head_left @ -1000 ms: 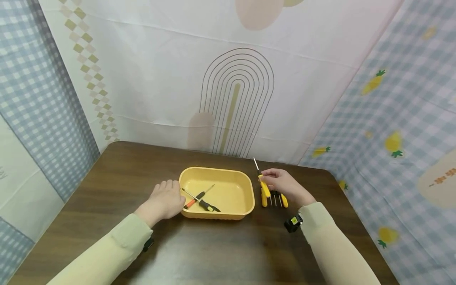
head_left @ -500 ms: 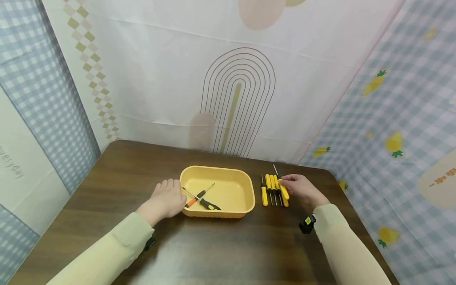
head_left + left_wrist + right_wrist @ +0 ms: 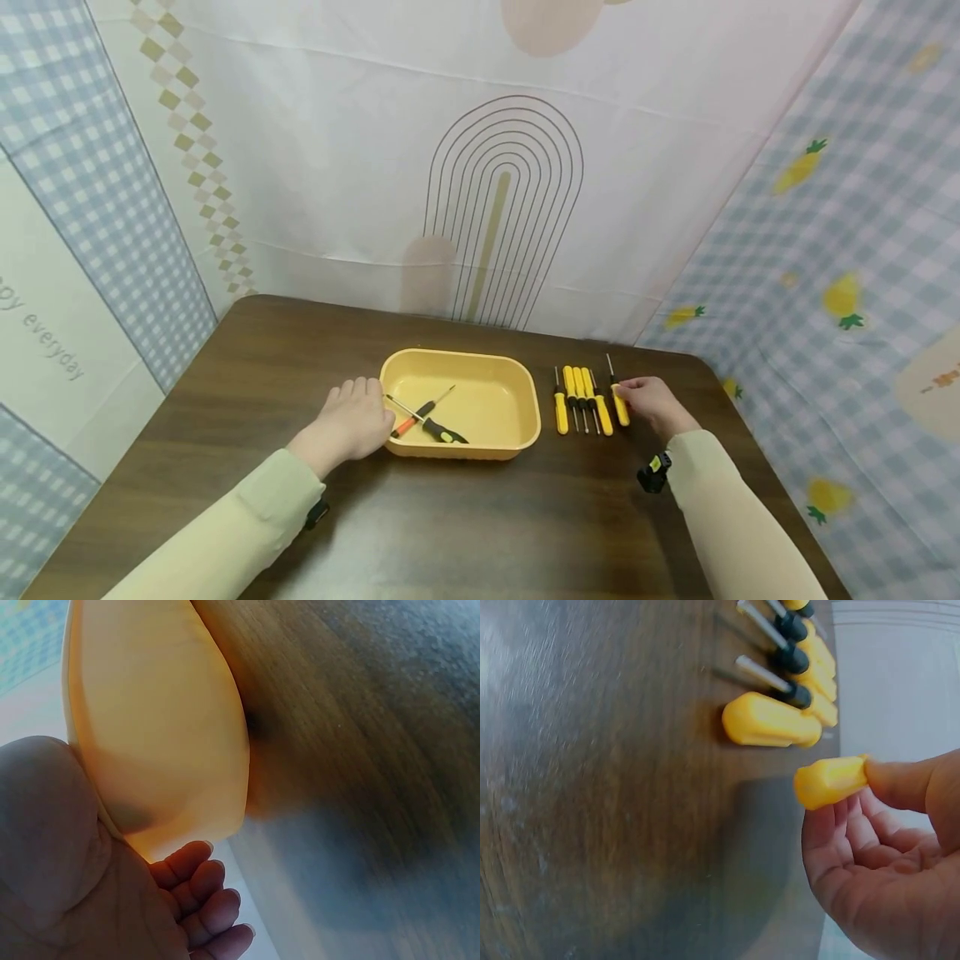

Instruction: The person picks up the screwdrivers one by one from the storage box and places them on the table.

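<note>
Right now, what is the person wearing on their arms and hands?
Both arms are in long, loose sleeves of pale yellow-green cloth, the left sleeve and the right sleeve alike. A small black device sits at each wrist; the one on the right wrist has a yellow mark. The left hand and right hand are bare: no gloves, no rings visible.

Head view bright, even, sharp; soft sheen on table (image 3: 450, 533); straight edges bow toward frame borders. Both wrist views blurred; tabletop smeared, close things out of focus.
</note>
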`<action>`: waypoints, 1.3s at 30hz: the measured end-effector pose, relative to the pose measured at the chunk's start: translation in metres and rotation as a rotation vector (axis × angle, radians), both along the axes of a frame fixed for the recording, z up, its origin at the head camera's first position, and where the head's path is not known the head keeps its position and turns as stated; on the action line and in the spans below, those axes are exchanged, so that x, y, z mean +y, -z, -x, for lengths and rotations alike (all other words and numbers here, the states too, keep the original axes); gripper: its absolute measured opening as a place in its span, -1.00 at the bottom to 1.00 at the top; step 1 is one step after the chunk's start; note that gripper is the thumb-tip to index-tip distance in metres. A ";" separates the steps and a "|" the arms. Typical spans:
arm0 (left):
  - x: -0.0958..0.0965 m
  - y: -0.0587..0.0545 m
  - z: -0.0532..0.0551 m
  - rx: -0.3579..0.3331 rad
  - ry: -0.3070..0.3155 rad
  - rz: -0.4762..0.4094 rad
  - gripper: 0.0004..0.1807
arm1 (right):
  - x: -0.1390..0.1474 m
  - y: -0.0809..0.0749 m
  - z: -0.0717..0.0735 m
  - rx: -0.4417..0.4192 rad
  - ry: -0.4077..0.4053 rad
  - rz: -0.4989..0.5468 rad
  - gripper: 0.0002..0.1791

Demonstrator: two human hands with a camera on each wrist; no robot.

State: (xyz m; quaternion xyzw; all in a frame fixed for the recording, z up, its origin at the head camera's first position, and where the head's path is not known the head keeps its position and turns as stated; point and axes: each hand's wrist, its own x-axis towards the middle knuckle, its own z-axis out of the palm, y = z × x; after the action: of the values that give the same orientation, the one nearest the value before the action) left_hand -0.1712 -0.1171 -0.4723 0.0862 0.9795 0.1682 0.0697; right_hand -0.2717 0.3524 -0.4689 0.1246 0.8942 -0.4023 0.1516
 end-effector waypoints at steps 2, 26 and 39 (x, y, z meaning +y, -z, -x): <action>0.001 -0.001 0.000 0.000 0.000 0.004 -0.66 | 0.004 0.003 0.000 -0.009 -0.005 -0.022 -0.55; -0.002 0.001 0.003 -0.023 0.000 -0.005 -0.65 | 0.005 0.007 0.007 -0.087 0.068 -0.022 -0.65; -0.002 0.002 0.004 -0.036 0.000 -0.010 -0.66 | 0.009 0.015 0.006 -0.150 0.035 0.014 -0.61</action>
State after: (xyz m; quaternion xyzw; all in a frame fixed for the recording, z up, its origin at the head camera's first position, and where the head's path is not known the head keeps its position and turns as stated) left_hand -0.1750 -0.1192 -0.4742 0.0836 0.9772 0.1747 0.0869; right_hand -0.2780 0.3615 -0.4834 0.1691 0.8752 -0.4006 0.2119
